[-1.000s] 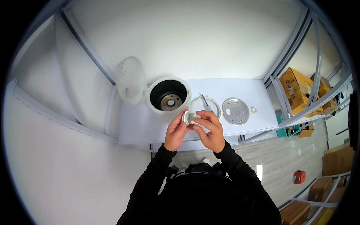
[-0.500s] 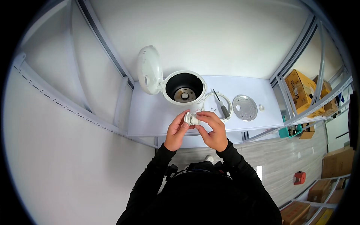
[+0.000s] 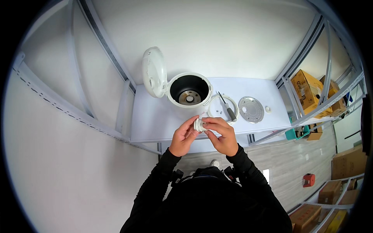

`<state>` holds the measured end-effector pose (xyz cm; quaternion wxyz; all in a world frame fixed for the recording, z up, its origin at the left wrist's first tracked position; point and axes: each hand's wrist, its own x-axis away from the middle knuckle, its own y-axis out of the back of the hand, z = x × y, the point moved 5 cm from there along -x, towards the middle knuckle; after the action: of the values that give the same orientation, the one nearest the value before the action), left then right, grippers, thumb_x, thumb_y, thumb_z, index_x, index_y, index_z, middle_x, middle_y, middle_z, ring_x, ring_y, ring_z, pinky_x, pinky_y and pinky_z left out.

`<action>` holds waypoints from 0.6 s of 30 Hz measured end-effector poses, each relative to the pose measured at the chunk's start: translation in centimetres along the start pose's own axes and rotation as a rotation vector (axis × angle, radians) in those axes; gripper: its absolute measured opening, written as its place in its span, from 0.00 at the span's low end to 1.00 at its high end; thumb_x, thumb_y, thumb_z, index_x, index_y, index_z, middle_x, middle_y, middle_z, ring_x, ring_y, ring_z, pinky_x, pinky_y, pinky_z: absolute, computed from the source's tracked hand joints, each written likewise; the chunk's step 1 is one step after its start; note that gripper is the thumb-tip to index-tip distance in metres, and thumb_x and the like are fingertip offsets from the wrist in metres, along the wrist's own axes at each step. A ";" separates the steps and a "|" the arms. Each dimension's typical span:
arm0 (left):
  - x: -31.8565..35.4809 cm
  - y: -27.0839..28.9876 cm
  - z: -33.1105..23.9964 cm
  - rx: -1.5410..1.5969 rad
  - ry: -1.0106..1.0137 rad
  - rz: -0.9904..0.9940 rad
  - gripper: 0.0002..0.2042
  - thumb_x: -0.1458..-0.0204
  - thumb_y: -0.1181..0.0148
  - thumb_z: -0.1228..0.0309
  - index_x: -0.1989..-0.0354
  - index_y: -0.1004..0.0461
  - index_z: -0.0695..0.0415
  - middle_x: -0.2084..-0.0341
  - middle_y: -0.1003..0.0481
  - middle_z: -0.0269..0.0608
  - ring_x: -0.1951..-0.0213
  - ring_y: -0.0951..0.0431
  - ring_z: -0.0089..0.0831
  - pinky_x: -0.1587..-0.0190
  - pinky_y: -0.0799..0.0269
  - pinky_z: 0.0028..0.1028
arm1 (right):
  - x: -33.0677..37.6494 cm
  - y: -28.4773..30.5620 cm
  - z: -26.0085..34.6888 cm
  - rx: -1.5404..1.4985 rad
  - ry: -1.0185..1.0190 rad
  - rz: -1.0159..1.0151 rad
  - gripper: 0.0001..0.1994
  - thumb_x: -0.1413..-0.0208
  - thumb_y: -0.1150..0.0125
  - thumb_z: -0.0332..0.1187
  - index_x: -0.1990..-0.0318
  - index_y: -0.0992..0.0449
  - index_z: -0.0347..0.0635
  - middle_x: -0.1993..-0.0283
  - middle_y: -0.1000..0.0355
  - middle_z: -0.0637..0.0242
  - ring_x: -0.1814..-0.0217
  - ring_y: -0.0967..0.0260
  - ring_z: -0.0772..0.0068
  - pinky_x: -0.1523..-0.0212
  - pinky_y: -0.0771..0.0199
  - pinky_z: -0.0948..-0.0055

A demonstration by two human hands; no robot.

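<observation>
Just past the table's front edge, my left hand (image 3: 182, 139) and my right hand (image 3: 223, 137) hold a small white round plastic part (image 3: 198, 125) between them. Fingers of both hands are closed on it, the left at its flanged end, the right on the other side; they cover part of it. Beyond my hands stands a white rice cooker (image 3: 210, 96) with its lid (image 3: 152, 72) raised at the left and a dark inside. To its right lie a white ring (image 3: 209, 110), a grey-handled screwdriver (image 3: 230, 112) across the ring, and a perforated metal disc (image 3: 256, 110).
Small screws (image 3: 221, 112) lie inside the ring. A small white cap (image 3: 268, 109) sits right of the disc on the white table (image 3: 151, 120). Metal frame posts (image 3: 123, 66) flank the table. Cardboard boxes (image 3: 307, 91) and a teal basket (image 3: 297, 133) are at the right.
The white part has turned a little in my hands, and its round end now faces me more. My fingers have shifted slightly on it. Things on the table have stayed put.
</observation>
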<state>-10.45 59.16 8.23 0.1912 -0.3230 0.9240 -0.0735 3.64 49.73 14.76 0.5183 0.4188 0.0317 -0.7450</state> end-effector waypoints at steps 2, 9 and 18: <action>0.1 -0.1 -0.3 -0.015 -0.006 0.005 0.27 0.33 0.45 0.72 0.28 0.42 0.65 0.41 0.28 0.45 0.45 0.25 0.30 0.40 0.28 0.33 | 0.0 0.1 0.2 -0.006 0.000 -0.013 0.17 0.51 0.32 0.16 0.52 0.19 0.40 0.44 0.22 0.59 0.49 0.24 0.55 0.51 0.21 0.65; 0.5 -0.2 -0.7 -0.057 0.003 -0.005 0.26 0.34 0.44 0.76 0.28 0.41 0.66 0.40 0.28 0.46 0.41 0.27 0.30 0.38 0.30 0.31 | 0.1 0.2 0.5 0.023 -0.018 0.000 0.17 0.50 0.30 0.18 0.51 0.18 0.40 0.44 0.21 0.59 0.48 0.22 0.56 0.50 0.20 0.66; -0.3 -1.1 -0.2 -0.071 0.008 -0.005 0.26 0.37 0.41 0.79 0.31 0.38 0.65 0.42 0.28 0.44 0.40 0.27 0.29 0.37 0.33 0.29 | 0.4 1.4 -0.7 -0.035 -0.100 0.016 0.17 0.47 0.29 0.22 0.48 0.20 0.39 0.44 0.22 0.55 0.46 0.21 0.55 0.49 0.20 0.66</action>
<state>-9.70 58.46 8.79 0.1756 -0.3317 0.9259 -0.0423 5.09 49.10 14.58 0.5323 0.3724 0.0155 -0.7601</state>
